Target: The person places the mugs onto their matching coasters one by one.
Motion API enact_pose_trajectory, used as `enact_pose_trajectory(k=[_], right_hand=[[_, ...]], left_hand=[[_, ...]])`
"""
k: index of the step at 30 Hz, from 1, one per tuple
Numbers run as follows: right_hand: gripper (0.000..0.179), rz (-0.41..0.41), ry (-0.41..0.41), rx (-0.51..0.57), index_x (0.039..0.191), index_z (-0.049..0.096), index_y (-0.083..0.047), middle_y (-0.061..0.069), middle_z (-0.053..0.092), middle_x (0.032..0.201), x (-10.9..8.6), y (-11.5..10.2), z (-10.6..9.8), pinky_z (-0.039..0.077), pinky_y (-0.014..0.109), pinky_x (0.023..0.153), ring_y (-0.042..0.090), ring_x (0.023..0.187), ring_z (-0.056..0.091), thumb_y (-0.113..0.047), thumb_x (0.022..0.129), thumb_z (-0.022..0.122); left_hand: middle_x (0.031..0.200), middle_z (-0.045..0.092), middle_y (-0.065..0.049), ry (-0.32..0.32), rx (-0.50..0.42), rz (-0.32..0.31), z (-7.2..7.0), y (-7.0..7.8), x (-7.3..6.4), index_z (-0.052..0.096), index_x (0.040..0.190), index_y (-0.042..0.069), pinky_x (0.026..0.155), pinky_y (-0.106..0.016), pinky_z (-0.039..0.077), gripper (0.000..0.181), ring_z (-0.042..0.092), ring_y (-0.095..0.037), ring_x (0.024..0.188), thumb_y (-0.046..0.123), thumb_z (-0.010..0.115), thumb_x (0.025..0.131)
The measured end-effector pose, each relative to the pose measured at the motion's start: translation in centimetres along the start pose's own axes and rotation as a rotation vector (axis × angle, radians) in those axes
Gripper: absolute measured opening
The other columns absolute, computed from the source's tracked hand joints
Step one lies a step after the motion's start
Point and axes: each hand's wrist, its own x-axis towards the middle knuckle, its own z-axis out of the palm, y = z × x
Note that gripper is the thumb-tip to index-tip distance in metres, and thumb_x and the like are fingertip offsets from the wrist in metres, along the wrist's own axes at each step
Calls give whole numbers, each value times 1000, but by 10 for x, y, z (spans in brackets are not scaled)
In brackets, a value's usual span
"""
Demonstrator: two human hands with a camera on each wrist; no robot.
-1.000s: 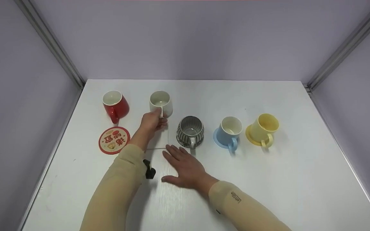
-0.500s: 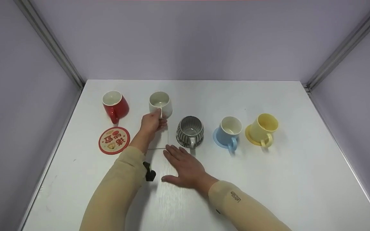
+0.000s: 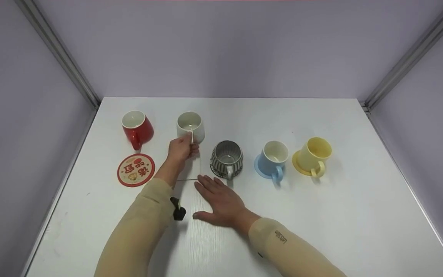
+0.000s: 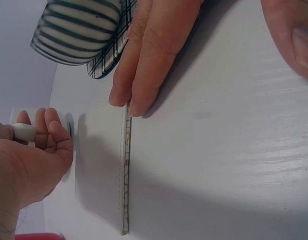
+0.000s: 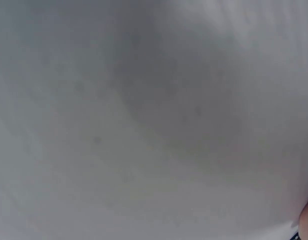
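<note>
My left hand [image 3: 181,149] pinches the handle of a white mug [image 3: 190,122], which stands upright towards the back of the table. A white square coaster [image 4: 99,155] lies just in front of that mug, partly under my left forearm in the head view. My right hand [image 3: 221,202] rests with fingers straight and thumb spread, its fingertips [image 4: 139,102] right at the coaster's near edge. Beside it, a grey striped mug [image 3: 227,156] stands on a checked coaster [image 4: 101,65]. The right wrist view is mostly blurred white surface, with a bit of skin at lower right.
To the left, a red mug [image 3: 141,132] stands behind a red-rimmed round coaster [image 3: 136,170]. On the right, a blue mug [image 3: 272,163] sits on a blue coaster [image 3: 259,169] and a yellow mug [image 3: 309,158] on a yellow coaster [image 3: 298,167]. Walls enclose the white table [image 3: 360,215].
</note>
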Motion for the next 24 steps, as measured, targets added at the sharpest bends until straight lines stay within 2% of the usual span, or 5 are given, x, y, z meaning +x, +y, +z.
enact_pose_trajectory(k=[9,14,19,24], right_hand=[[96,1,8,-10,169,29,-11,6,23,176,0,-1,1,16,38,131,21,162,18,-78,101,39],[96,-2,17,-19,168,29,-11,7,24,175,1,0,3,16,38,131,22,162,19,-79,101,38],[97,12,1,-16,169,28,-12,4,21,176,2,0,7,14,37,131,19,162,16,-80,101,37],[96,15,-10,-22,169,28,-12,4,20,176,4,0,8,14,37,131,19,162,15,-80,101,36]], left_hand=[[103,75,-15,9,10,-10,0,-1,-2,68,126,-7,89,-35,59,53,73,-20,92,39,46,115],[103,75,-15,9,-2,-15,0,-2,-3,69,123,-7,86,-32,59,51,72,-19,90,38,46,115],[101,76,-16,5,2,12,-1,-3,-5,70,116,-7,80,-29,59,52,72,-18,86,38,44,115],[98,75,-13,2,0,15,-4,-4,-6,71,116,-6,78,-27,59,52,72,-17,86,39,45,115]])
